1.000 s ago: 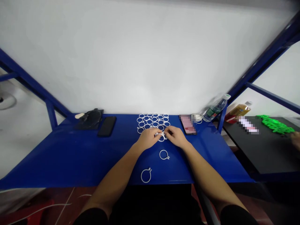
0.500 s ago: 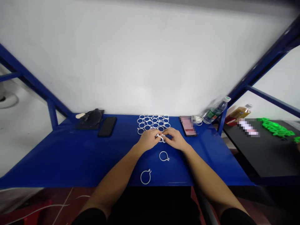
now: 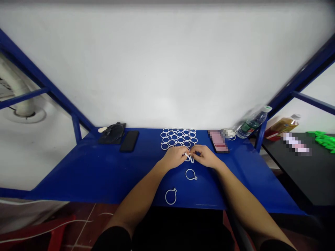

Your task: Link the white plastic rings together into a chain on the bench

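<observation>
My left hand (image 3: 175, 157) and my right hand (image 3: 206, 156) meet over the blue table (image 3: 91, 174), both pinching one small white plastic ring (image 3: 190, 158) between their fingertips. Just behind them lies a sheet of several joined white rings (image 3: 178, 137). Two loose white rings lie nearer me: one (image 3: 191, 174) below my hands, another (image 3: 171, 196) close to the table's front edge.
A black phone (image 3: 129, 141) and a dark pouch (image 3: 112, 132) lie at the back left. A phone with a pink case (image 3: 218, 141) and a plastic water bottle (image 3: 252, 123) sit at the back right. A black table (image 3: 295, 167) with green parts (image 3: 326, 139) stands to the right.
The camera view shifted left, so everything sits further right in the picture. My hands stay together on the white ring, which now hangs more bent between the fingers.
</observation>
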{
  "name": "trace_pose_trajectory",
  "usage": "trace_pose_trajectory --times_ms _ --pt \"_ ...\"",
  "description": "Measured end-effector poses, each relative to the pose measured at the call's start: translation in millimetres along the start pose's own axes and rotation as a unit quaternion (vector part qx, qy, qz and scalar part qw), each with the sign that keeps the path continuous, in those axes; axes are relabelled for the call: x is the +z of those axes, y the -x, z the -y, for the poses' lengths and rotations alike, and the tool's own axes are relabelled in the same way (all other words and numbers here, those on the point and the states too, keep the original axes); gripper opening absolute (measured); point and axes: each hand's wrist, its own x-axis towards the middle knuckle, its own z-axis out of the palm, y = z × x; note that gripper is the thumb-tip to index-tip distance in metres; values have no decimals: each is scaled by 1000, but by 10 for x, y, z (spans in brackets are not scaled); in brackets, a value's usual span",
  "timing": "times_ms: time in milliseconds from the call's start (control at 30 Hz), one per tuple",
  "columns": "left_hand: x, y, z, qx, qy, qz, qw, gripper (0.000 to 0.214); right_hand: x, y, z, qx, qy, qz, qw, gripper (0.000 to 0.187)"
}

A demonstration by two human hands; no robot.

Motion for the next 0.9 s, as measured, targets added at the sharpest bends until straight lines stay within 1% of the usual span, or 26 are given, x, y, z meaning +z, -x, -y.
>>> trace_pose_trajectory --times_ms 67,133,233,367,400,467,500,567,700,800,900 --pt "-10 0 7 12 0 13 1000 17 -69 9 -59 25 41 7 999 15" --pt "-28 2 10 12 9 15 1000 18 -155 18 -144 65 103 -18 992 13" --pt "-45 10 11 7 26 2 1000 20 -254 24 -277 140 180 -46 972 15" --pt "-38 22 17 12 27 -11 1000 24 -254 11 -378 233 227 -65 943 26" --pt "-37 24 19 12 25 -15 999 24 -245 7 -389 252 233 -72 937 27" --pt "-47 26 26 9 26 -24 999 24 -237 7 -400 272 237 -80 929 22" --pt "-59 26 32 6 28 -28 999 25 -240 10 -402 270 233 -76 931 18" --pt "-96 23 51 -8 30 -33 999 25 -247 23 -399 246 211 -50 945 11" --pt "-193 11 97 -47 34 -54 997 27 -197 41 -383 165 143 17 976 10" --pt "-278 7 138 -68 46 -65 995 30 -117 34 -403 138 145 46 979 18" --pt "-434 42 243 -88 56 -28 994 24 -85 21 -438 132 191 32 972 25"
